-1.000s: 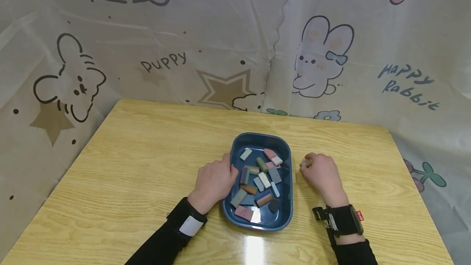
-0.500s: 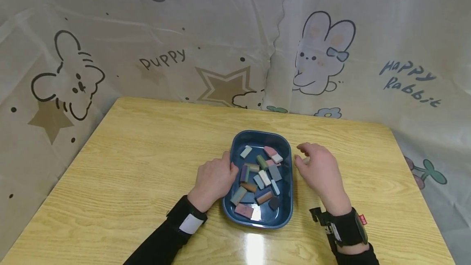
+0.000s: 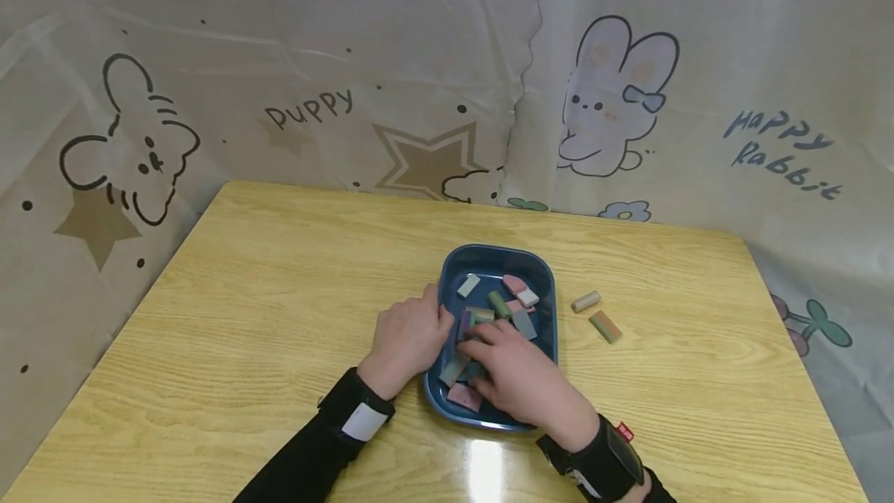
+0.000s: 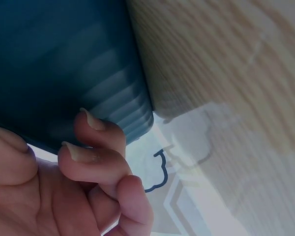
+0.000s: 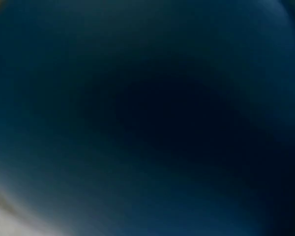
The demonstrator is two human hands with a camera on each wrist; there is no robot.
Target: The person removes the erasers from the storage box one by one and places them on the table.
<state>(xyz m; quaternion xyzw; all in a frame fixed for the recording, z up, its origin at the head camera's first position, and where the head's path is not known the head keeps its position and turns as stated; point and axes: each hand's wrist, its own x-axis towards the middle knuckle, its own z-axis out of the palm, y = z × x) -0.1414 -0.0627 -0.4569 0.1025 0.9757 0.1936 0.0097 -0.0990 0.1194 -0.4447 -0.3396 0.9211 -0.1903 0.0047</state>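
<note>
A dark blue rectangular dish (image 3: 497, 256) holds several small chalk-like pieces in various colours, some two-toned. My left hand (image 3: 408, 338) grips its left rim; in the left wrist view bent fingers (image 4: 96, 157) lie against the outer wall. Inside the dish, my right hand (image 3: 520, 372) reaches over the lower pieces, with its thumb and fingers apart. A pink piece (image 3: 464, 397) and a grey-green piece (image 3: 454, 369) lie by its fingertips. What is under the palm is hidden. The right wrist view is a dark blue blur.
Right of the dish, a tan round stub (image 3: 586, 302) and a green-and-orange block (image 3: 605, 327) lie on the wooden table (image 3: 300, 278). A printed cloth (image 3: 419, 60) hangs along the table's back and sides.
My right hand let go of the tan stub on the table, then moved left and down into the dish. My left hand keeps its hold on the rim.
</note>
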